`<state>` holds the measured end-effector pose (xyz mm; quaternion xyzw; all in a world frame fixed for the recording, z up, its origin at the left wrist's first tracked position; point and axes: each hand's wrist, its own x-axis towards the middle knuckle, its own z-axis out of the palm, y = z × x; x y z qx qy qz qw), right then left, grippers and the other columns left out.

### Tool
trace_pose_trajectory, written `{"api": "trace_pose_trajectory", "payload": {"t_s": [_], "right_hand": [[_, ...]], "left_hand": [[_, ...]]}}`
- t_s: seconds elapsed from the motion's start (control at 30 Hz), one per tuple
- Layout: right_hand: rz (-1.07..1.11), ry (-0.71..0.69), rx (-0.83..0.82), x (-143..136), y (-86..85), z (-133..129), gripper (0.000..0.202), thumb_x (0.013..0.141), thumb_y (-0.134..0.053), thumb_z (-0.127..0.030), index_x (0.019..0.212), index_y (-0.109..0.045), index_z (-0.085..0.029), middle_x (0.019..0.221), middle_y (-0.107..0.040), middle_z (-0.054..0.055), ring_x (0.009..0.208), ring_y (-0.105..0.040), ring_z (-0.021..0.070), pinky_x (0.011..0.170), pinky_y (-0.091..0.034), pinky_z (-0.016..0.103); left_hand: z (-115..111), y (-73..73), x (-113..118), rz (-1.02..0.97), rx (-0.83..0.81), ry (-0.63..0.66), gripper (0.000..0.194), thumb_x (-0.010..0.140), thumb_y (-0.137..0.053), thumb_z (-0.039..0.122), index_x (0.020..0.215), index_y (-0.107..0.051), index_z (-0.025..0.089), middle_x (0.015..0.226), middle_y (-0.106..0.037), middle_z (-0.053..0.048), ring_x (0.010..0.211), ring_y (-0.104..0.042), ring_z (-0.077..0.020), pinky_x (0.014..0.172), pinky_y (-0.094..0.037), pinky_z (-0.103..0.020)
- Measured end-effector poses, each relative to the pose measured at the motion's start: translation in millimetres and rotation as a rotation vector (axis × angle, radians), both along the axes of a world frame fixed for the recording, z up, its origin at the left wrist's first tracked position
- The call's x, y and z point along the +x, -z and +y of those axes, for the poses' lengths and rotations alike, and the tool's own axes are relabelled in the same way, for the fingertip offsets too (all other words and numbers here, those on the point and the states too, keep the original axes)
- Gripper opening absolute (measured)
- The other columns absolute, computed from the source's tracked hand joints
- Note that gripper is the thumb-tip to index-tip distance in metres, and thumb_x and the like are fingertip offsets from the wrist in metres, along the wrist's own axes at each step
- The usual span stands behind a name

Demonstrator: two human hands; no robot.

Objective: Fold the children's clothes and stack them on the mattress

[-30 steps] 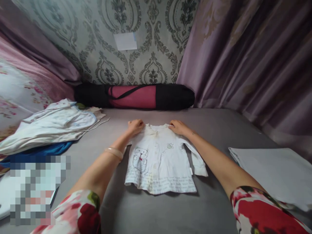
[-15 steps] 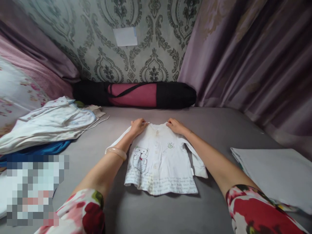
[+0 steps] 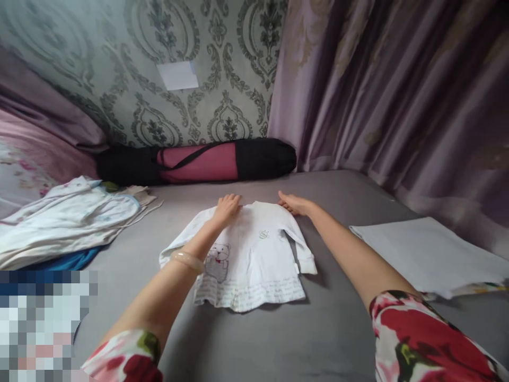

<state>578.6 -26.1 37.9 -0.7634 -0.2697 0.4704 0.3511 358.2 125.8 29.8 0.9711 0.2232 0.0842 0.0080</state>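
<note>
A small white long-sleeved shirt (image 3: 264, 260) lies spread on the grey bed, collar away from me. It carries a bear print, a small green bee and a band of lettering along the hem. My left hand (image 3: 228, 208) rests flat on the shoulder at the left, fingers extended, a pale bangle on that wrist. At the other shoulder, my right hand (image 3: 293, 203) is turned on its side at the edge of the cloth. Its fingers are loosely bent and not gripping; whether they touch the shirt is unclear. My left forearm hides part of the left sleeve and the bear.
Rumpled light baby clothes (image 3: 75, 220) are heaped at the left over something blue (image 3: 77, 260). A folded white cloth (image 3: 425, 254) lies at the right. Along the wall stretches a black and maroon long bag (image 3: 199, 162). Purple curtains (image 3: 338, 90) hang at the right.
The view has swung to the right. Both hands have let go of the shirt's shoulders: the left now lies flat, the right has shifted outward from the collar. The neckline and button front look less exposed.
</note>
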Motion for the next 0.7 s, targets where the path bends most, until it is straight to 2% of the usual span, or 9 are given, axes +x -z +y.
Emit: {"api": "trace_pose_trajectory", "payload": {"t_s": [0.1,0.2,0.3,0.43,0.6,0.7], "right_hand": [[0.145,0.012,-0.016,3.2,2.6,-19.9,0.063,0.097,-0.018,-0.061,0.078,-0.059,-0.017,0.073,-0.067,0.007,0.057,-0.055,0.0131,0.05,-0.041,0.021],[0.23,0.019,-0.037,-1.5,1.7,-35.2,0.062,0.098,-0.02,-0.059,0.078,-0.06,-0.017,0.066,-0.065,0.004,0.053,-0.054,0.0123,0.047,-0.04,0.02],[0.282,0.035,-0.008,-9.4,-0.9,-50.2,0.046,0.098,-0.038,-0.052,0.078,-0.061,-0.017,0.06,-0.062,0.0,0.049,-0.052,0.0095,0.045,-0.039,0.017],[0.349,0.04,0.083,-14.2,1.5,-72.6,0.022,0.083,-0.069,-0.037,0.081,-0.064,-0.016,0.064,-0.066,-0.001,0.053,-0.057,0.0097,0.049,-0.043,0.018],[0.401,-0.016,0.261,-1.1,6.7,-100.7,0.021,0.069,-0.078,-0.029,0.078,-0.065,-0.014,0.068,-0.068,0.0,0.061,-0.06,0.0114,0.061,-0.048,0.022],[0.355,0.078,0.44,14.7,6.9,-115.6,0.022,0.067,-0.075,-0.033,0.076,-0.065,-0.016,0.075,-0.068,0.001,0.071,-0.062,0.0128,0.069,-0.048,0.022]], "left_hand": [[-24.5,7.6,26.4,-0.048,-0.115,0.197,0.031,0.094,-0.042,0.019,0.122,-0.052,0.016,0.122,-0.06,-0.012,0.113,-0.055,-0.0247,0.095,-0.042,-0.037],[-44.4,26.3,48.5,-0.123,-0.197,0.275,0.03,0.094,-0.04,0.018,0.121,-0.052,0.014,0.123,-0.06,-0.013,0.114,-0.056,-0.0221,0.098,-0.043,-0.035],[-57.4,45.4,59.5,-0.179,-0.188,0.244,0.032,0.095,-0.04,0.024,0.123,-0.052,0.013,0.131,-0.056,-0.015,0.123,-0.051,-0.0229,0.106,-0.039,-0.037],[-65.9,58.0,61.5,-0.159,-0.135,0.162,0.041,0.098,-0.037,0.031,0.129,-0.049,0.008,0.142,-0.048,-0.019,0.136,-0.04,-0.026,0.115,-0.029,-0.04],[-68.3,59.0,60.2,-0.142,-0.118,0.129,0.046,0.099,-0.032,0.034,0.134,-0.047,0.01,0.146,-0.045,-0.017,0.139,-0.036,-0.0256,0.116,-0.028,-0.043],[-68.7,58.2,59.6,-0.139,-0.105,0.13,0.046,0.099,-0.03,0.035,0.135,-0.047,0.012,0.146,-0.046,-0.016,0.139,-0.036,-0.0246,0.116,-0.028,-0.042]]}}
